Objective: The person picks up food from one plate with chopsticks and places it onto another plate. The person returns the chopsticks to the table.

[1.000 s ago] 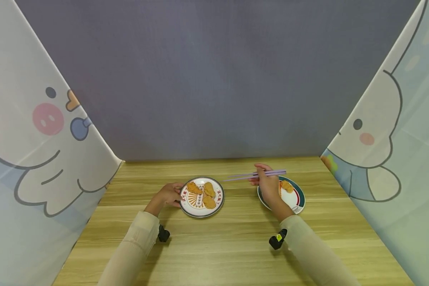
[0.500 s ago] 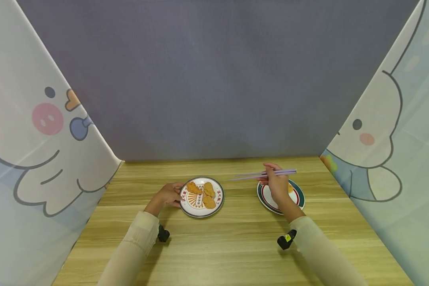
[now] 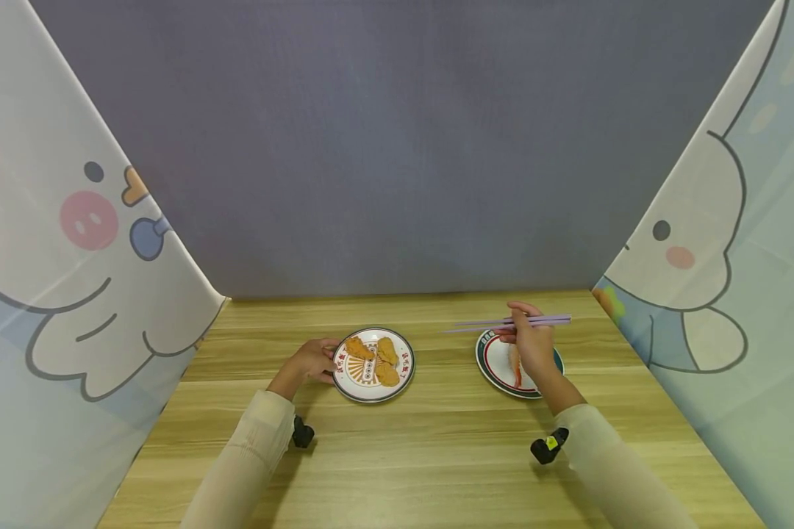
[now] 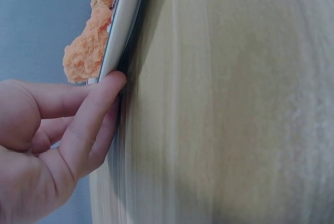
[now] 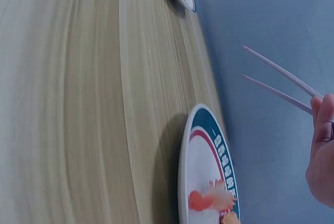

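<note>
Left arm (image 3: 221, 485) reaches forward and slants inward, its cream sleeve (image 3: 267, 411) ending just short of the wrist (image 3: 287, 382); left hand (image 3: 309, 358) is low, thumb and fingers (image 4: 86, 125) set in a grip. Right arm (image 3: 642, 496) mirrors this slant, similarly sleeved; right hand (image 3: 534, 344) is raised, thumb and fingers in a pinching hold. The two hands stand well apart.

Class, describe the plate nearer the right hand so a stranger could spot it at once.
Start with the wooden table, then find the right hand holding lilac chopsticks. In the head view, that hand partly covers the plate. Its broad green band and red ring set it apart from the other plate, with its thin dark rim.
</note>
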A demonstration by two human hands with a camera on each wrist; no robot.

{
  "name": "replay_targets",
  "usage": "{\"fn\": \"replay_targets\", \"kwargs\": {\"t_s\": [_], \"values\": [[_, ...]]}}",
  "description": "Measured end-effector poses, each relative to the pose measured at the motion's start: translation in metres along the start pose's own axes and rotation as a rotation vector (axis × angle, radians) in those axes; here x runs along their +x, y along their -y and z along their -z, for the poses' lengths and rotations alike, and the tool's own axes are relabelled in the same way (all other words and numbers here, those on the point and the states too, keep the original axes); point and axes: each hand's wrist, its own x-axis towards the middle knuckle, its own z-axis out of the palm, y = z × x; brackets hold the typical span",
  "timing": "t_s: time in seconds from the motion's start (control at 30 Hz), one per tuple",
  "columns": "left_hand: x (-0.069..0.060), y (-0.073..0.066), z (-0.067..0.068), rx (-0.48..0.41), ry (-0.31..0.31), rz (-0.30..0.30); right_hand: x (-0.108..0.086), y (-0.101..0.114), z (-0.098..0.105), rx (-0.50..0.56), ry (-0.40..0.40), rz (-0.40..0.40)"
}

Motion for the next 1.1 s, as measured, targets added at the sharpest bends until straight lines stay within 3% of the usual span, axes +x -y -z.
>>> {"fn": "replay_targets", "kwargs": {"t_s": [0.7,1.1], "values": [[0.0,-0.001,-0.001,-0.006,-0.001,0.003,0.003,0.004,0.034,0.005,-0.077,0.032],[0.0,0.001,0.0,-0.002,0.001,-0.006,0.006,0.003,0.058,-0.053,-0.116,0.025]]}}
